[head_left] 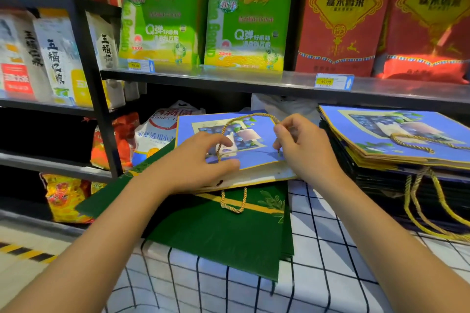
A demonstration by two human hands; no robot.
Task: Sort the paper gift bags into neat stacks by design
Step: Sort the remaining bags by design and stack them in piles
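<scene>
Blue gift bag point(254, 134) lies flat, mid-frame, on top of the green gift bags point(216, 231), which sit on the bench under a white checked cloth point(318, 249).

Left hand point(201, 160): thumb and fingers curled over the blue bag's near edge, gripping it at the lower left corner area. Forefinger reaches over the printed picture.

Right hand point(302, 145): fingers narrow, pinching the gold rope handle point(244, 117) near its right end. Handle loops up and across the bag's face. A 2nd gold rope handle point(234, 201) hangs off the near edge onto the green bags.

Green bags: a few stacked flat, slightly fanned, gold stripe and leaf print showing, corner overhanging the bench's left edge.

Right side of bench: stack of blue bags point(396, 134), same design on top, dark bags underneath, gold rope handles dangling over the near side. Just beside the held bag, not touching that I can tell.

Behind: metal shelf point(229, 79) with 2 green rice packs point(206, 12) and red rice packs point(381, 20), yellow price tags on the shelf lip. More sacks on lower shelves to the left.
</scene>
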